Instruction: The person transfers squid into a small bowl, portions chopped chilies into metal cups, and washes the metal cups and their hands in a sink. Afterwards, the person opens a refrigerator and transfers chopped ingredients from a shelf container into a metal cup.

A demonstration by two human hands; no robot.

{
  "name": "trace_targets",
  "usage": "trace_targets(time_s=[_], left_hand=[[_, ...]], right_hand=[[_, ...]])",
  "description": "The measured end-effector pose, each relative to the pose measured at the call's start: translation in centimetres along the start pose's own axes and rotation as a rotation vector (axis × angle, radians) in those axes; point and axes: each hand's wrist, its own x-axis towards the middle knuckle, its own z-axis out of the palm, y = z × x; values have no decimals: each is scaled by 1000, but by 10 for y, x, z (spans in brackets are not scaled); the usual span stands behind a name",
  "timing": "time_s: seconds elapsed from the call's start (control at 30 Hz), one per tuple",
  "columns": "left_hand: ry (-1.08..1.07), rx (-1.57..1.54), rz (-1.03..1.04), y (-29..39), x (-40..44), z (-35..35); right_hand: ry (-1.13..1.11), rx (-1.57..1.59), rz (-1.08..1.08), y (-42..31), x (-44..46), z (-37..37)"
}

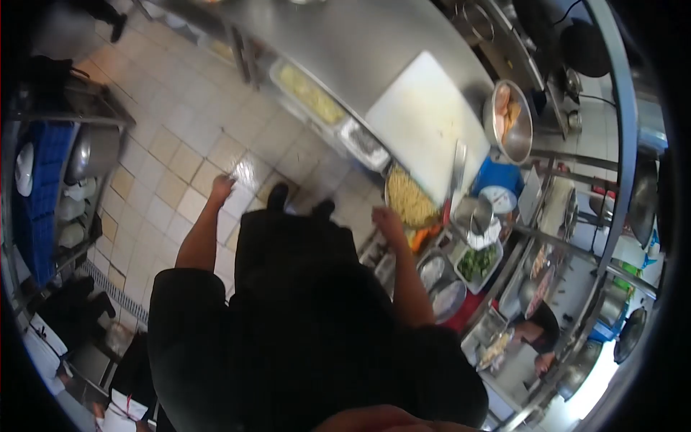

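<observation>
My left hand (pixel 223 189) hangs over the tiled floor, fingers curled in, with nothing visible in it. My right hand (pixel 389 222) is beside the counter, near a bowl of shredded pale yellow food (pixel 409 198); from above, its fingers look loosely curled and I see nothing in them. Whether it touches the bowl's rim I cannot tell. Past the bowl lies a white cutting board (pixel 430 119), with a broad-bladed knife (pixel 458 165) on its right edge. Orange pieces (pixel 425 236) sit just beyond my right hand.
A metal bowl with pinkish pieces (pixel 502 115) stands past the board. Greens fill a tray (pixel 476 263) on the right. Under the steel counter (pixel 345 36) is a tray of yellowish food (pixel 309 92). Blue crates (pixel 43 194) stand left. Another person's arm (pixel 529 331) reaches in at right.
</observation>
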Motion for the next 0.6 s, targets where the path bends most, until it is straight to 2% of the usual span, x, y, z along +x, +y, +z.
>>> trace_targets(time_s=[0.03,0.07,0.1,0.13,0.17,0.23,0.27,0.3,0.33,0.37,0.4,0.5,0.57,0.6], left_hand=[[69,691,225,-96,-25,4],[88,978,328,-205,-41,14],[147,610,20,-229,-105,16],[40,454,-191,-279,-141,16],[41,259,-420,-282,-179,19],[174,-122,-883,-270,-268,26],[-77,223,-660,-335,-274,38],[246,-142,-791,-271,-309,40],[452,-261,-723,-220,-326,52],[483,-436,-678,-192,-341,62],[516,-607,-620,-176,-349,73],[453,-635,-659,-178,-393,124],[342,-403,-665,-183,-424,160],[313,-253,-517,-251,-451,193]], right_hand=[[30,153,76,-2,13,1],[52,178,58,3,31,0],[67,198,34,8,47,-1],[82,199,43,8,62,-3],[91,197,48,9,78,-4],[114,169,50,6,118,-2],[132,144,55,2,135,1],[151,122,63,6,153,7],[190,63,-5,13,175,13],[235,11,-80,21,203,18],[212,-209,-9,28,233,17],[227,-222,-99,33,297,22],[185,-250,-144,25,323,30],[166,-259,-158,22,329,35]])
